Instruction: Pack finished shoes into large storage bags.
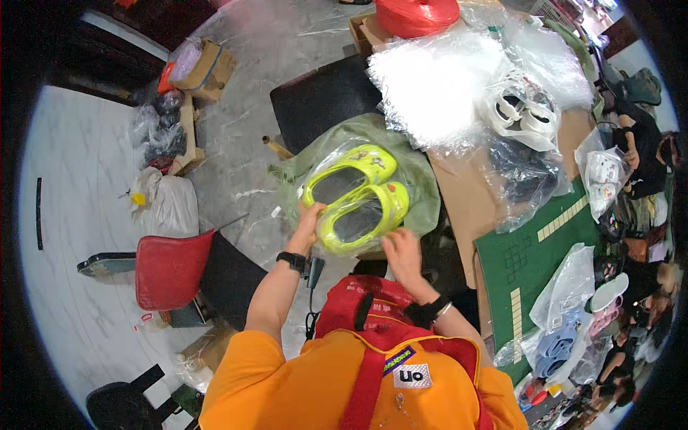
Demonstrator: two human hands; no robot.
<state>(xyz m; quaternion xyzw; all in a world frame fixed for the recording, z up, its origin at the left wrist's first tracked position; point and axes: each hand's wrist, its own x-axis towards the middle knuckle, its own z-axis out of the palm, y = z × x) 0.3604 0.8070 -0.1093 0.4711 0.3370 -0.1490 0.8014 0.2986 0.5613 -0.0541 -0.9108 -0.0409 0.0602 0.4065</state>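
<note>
A pair of lime-yellow clogs (396, 208) with small decorations on the toes lies side by side, apparently inside a clear plastic bag. My left hand (309, 223) grips the pair at the heel end on its left, thumb over the rim. Close to the near right side of the clogs is my right hand (403, 256), its fingers loosely bent and apart; whether they touch the plastic is hard to see. Beneath the clogs spreads a green plastic sack (421, 175).
To the right, a table with a green cutting mat (505, 269) carries bagged clogs. White clogs (522, 111) sit beside a pile of clear bags (437, 79) and a red twine roll (416, 13). A red chair (172, 269) stands left. A black seat (322, 104) lies ahead.
</note>
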